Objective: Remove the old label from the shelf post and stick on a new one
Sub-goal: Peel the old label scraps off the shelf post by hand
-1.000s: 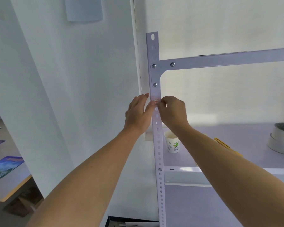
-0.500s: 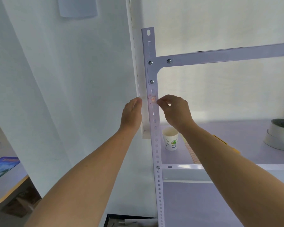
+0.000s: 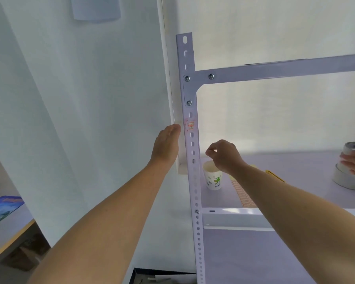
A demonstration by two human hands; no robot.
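Right hand point(image 3: 225, 155) is held loosely curled with thumb and forefinger pinched, nothing visible between them, just right of the shelf post point(image 3: 193, 160). Left hand point(image 3: 167, 144) is laid flat-fingered against the post's left side. A reddish label point(image 3: 190, 126) is stuck on the post above both hands.

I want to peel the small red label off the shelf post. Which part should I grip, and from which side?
Pinch an edge of the label, probably the right one, with the right hand. It lies flat on the post, so only an edge can lift; the left hand blocks the left side.
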